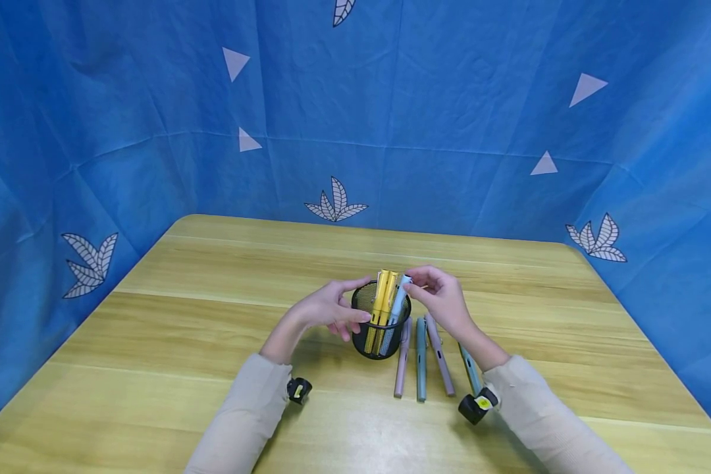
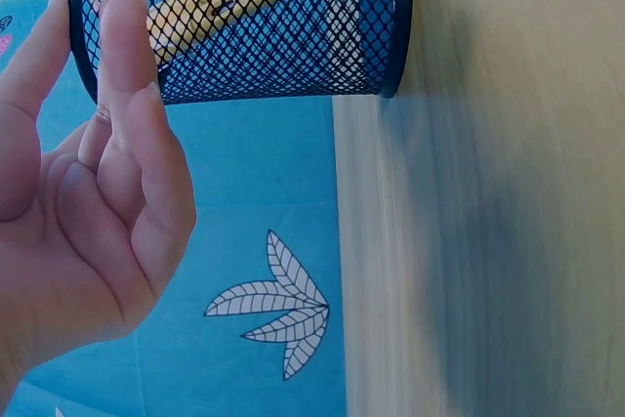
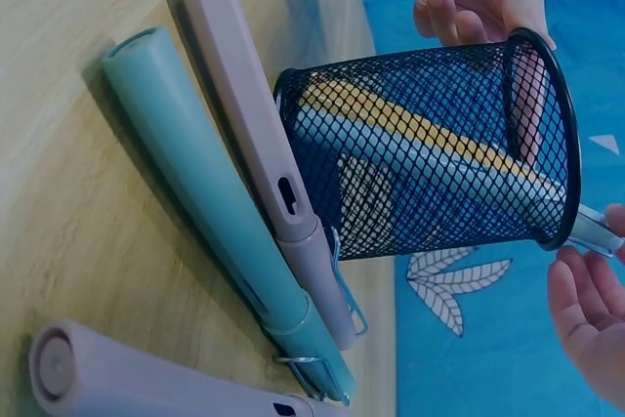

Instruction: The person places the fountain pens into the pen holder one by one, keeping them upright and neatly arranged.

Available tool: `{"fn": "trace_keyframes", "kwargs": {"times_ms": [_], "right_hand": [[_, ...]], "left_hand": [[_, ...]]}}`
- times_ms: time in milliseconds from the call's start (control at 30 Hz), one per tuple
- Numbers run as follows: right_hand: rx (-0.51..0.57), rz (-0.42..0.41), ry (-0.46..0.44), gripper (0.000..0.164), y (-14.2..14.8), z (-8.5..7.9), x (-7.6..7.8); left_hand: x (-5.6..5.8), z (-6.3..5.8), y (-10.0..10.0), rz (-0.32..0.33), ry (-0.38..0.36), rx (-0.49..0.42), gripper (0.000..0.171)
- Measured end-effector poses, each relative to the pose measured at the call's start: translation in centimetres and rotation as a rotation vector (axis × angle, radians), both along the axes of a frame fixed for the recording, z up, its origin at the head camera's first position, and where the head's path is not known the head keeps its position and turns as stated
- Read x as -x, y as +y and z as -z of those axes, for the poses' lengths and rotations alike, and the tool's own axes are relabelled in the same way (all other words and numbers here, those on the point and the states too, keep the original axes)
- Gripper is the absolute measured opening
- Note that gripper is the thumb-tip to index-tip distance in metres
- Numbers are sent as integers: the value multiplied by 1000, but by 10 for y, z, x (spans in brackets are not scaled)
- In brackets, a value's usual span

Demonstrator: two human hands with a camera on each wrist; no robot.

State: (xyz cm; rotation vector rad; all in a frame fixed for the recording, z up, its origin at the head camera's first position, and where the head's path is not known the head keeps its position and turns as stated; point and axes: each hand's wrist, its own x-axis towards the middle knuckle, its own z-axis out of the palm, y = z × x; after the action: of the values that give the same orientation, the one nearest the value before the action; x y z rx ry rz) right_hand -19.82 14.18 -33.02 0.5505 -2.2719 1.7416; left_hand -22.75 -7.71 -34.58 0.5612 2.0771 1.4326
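A black mesh pen holder (image 1: 400, 334) stands upright on the table. Around its rim from the left, my left hand (image 1: 324, 307) holds it, thumb at the near side and index finger along the far side. Two yellow pens, one in front (image 1: 378, 297) and one beside it (image 1: 390, 296), lean inside with their caps above the rim. My right hand (image 1: 443, 299) pinches the cap end of a light blue pen (image 1: 397, 303), whose lower part is within the mesh. In the right wrist view, those fingertips (image 3: 576, 275) are at the pen's clip, just past the rim.
Right of the holder, a light purple pen (image 1: 403, 362), a teal pen (image 1: 421, 362) and another light purple pen (image 1: 440, 355) lie on the wooden table (image 1: 172, 368). Another teal pen (image 1: 469, 367) lies partly under the right forearm. A blue patterned cloth (image 1: 426, 131) hangs behind.
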Motion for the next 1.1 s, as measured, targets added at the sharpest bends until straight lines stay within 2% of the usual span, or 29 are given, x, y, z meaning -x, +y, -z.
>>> {"fn": "trace_keyframes", "kwargs": {"times_ms": [300,600,900,1100], "right_hand": [[50,-16,0,19,13,21,15],[71,-5,-3,20,21,26,13],[56,6,15,16,31,31,11],[26,3,21,19,36,34,10]], "left_hand": [[0,0,-1,6,12,-1,76],[-1,0,-1,10,9,-8,76],[-1,0,-1,14,11,-9,76],[-1,0,-1,7,10,-1,75]]}}
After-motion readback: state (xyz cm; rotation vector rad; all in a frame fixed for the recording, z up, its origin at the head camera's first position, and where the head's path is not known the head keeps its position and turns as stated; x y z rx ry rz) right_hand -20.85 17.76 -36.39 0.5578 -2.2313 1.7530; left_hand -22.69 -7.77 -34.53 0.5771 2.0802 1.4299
